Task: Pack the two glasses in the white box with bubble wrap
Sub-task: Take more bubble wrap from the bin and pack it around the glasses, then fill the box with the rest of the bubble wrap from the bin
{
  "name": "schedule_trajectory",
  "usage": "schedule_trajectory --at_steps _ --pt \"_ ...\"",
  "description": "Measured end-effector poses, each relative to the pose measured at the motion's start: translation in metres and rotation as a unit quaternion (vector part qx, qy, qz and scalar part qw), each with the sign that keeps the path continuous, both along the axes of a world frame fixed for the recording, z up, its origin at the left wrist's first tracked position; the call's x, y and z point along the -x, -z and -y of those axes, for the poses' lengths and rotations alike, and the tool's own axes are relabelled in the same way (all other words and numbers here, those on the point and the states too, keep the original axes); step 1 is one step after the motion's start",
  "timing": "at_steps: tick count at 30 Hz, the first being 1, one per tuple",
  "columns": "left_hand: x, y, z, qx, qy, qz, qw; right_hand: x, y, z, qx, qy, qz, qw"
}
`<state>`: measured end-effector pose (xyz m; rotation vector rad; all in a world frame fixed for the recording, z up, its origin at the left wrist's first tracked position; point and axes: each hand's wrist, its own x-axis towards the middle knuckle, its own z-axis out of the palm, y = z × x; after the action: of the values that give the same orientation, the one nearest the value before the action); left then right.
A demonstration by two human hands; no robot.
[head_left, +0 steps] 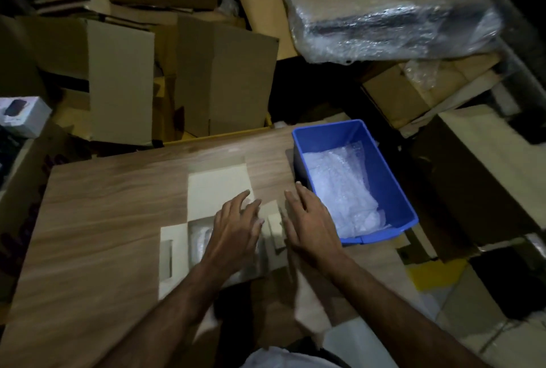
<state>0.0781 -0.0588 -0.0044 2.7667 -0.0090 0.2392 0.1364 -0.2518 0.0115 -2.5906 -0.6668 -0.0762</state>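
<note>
A white box (217, 190) lies open on the wooden table (103, 205), its lid folded back toward the far side and its side flaps spread out. Inside it something wrapped in bubble wrap (199, 237) shows beside my left wrist. My left hand (236, 228) hovers over the box with its fingers straight and spread. My right hand (310, 222) lies at the box's right flap (274, 227), fingers straight, holding nothing. Loose bubble wrap (342, 190) fills a blue bin (393, 190) to the right. No bare glass is in sight.
Brown cardboard boxes (224, 77) crowd the far edge of the table. A large plastic-wrapped bundle (390, 12) rests at the back right. A small white carton (22, 114) sits at the far left. More cardboard lies on the floor at the right.
</note>
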Motion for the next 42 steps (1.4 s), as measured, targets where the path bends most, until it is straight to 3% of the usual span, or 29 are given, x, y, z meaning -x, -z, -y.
schedule_trajectory --at_steps 6,10,16,19,22,25,29,36,40,42 --pt "-0.042 -0.008 0.074 0.034 0.037 0.054 0.997 -0.038 -0.005 0.079 -0.010 0.010 0.011 1.000" --pt "-0.078 -0.015 0.116 0.039 0.052 -0.014 0.998 -0.075 -0.017 0.131 -0.013 0.048 -0.060 0.997" --pt "-0.115 0.003 0.140 -0.045 0.062 -0.103 0.992 -0.126 -0.003 0.181 0.216 -0.048 -0.192 0.956" --pt "-0.122 0.012 0.145 -0.068 0.043 -0.150 0.985 -0.136 0.019 0.180 0.244 -0.104 -0.207 0.942" --pt "-0.125 0.012 0.147 -0.062 0.035 -0.151 0.986 -0.143 0.026 0.175 0.194 -0.112 -0.198 0.954" --pt "-0.122 0.007 0.146 -0.038 0.034 -0.148 0.988 -0.145 0.024 0.177 0.117 -0.100 -0.125 0.980" --pt "-0.108 0.011 0.136 0.065 0.025 -0.109 0.992 -0.153 0.017 0.191 0.022 -0.088 -0.035 0.995" --pt "-0.089 -0.008 0.146 0.163 0.018 -0.057 0.985 -0.151 -0.026 0.191 -0.140 -0.079 0.013 0.987" --pt "-0.106 -0.048 0.161 0.316 -0.001 0.019 0.949 -0.142 -0.055 0.173 -0.246 -0.092 -0.014 0.965" --pt "-0.112 -0.070 0.156 0.331 0.014 0.048 0.942 -0.139 -0.061 0.166 -0.256 -0.102 0.008 0.961"
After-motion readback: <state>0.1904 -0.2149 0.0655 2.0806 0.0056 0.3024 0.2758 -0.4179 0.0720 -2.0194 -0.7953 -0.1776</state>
